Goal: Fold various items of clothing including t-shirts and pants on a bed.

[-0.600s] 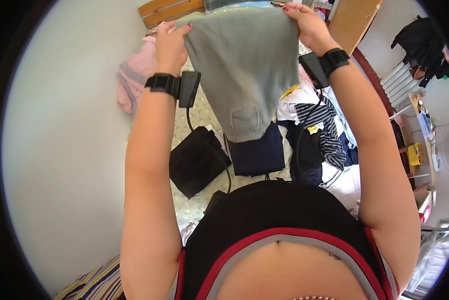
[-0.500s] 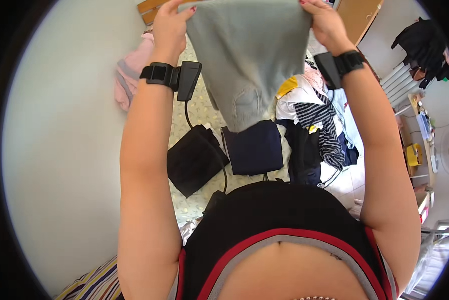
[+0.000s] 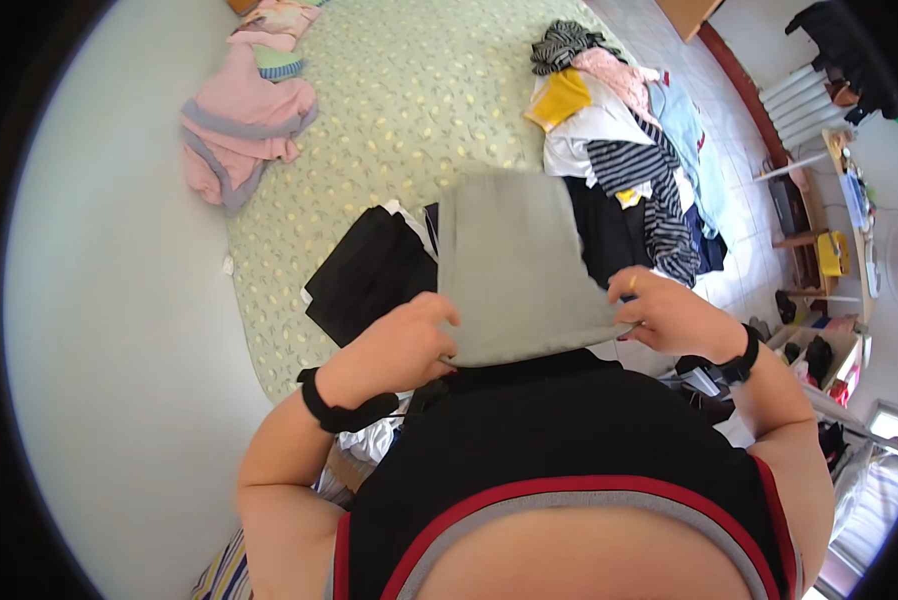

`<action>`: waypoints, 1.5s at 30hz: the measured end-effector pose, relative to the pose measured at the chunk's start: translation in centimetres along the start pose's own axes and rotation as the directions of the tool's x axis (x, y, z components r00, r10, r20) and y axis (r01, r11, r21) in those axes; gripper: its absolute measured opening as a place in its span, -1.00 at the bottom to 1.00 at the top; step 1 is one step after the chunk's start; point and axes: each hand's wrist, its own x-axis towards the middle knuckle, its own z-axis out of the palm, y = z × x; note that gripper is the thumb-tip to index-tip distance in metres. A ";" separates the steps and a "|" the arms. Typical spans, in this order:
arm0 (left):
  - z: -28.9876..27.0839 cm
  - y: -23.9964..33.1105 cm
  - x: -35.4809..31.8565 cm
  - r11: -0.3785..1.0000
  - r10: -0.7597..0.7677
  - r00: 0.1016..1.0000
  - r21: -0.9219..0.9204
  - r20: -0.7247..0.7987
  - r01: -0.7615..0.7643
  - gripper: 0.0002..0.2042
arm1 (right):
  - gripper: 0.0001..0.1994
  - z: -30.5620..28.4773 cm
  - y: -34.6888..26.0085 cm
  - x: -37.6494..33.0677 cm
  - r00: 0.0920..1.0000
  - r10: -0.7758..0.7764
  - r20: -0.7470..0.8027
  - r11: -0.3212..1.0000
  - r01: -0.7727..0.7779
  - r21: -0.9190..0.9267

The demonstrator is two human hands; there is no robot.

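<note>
Pale-green patterned cotton-like bed sheet [image 3: 399,110]; at its near end, a grey-green folded cloth garment [image 3: 514,270], probably light, soft and limp, best taken by its near corners, where left hand [image 3: 399,345] and right hand [image 3: 679,315] pinch it.

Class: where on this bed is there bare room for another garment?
The widest bare patch of patterned sheet lies between the pink garment and the clothes heap; a narrower strip runs between the black folded garment and the wall. Crowded: under the heap and around the grey garment held by the left hand and right hand.
</note>
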 end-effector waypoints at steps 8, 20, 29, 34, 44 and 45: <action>5.8 -11.9 1.5 0.803 -0.367 0.855 -0.340 0.368 0.490 -0.87 | -0.78 7.2 9.0 2.0 0.878 0.283 0.386 0.816 -0.432 0.384; 20.3 -18.6 1.4 0.269 -0.906 0.375 -0.416 0.198 0.869 -0.12 | -0.28 26.6 20.2 1.1 0.421 0.860 0.287 0.225 -0.819 0.528; 22.5 -17.5 -0.4 -0.166 -0.925 0.156 -0.737 0.347 0.655 -0.30 | -0.49 26.3 19.1 -0.3 0.370 0.733 0.571 -0.294 -0.584 0.756; 17.8 -16.2 1.9 -0.050 -0.922 0.188 -0.584 0.340 0.810 -0.47 | -0.60 23.1 17.5 1.0 0.469 0.550 0.691 -0.616 -0.331 0.715; 7.9 -17.5 5.9 0.021 -0.908 0.341 -0.786 0.243 0.618 -0.52 | -0.77 13.2 18.6 7.9 0.752 0.573 0.327 -0.486 -0.010 0.874; 5.8 -17.9 6.7 0.070 -0.944 0.291 -0.769 0.154 0.635 -0.54 | -0.77 11.5 18.4 8.9 0.752 0.595 0.284 -0.445 0.014 0.895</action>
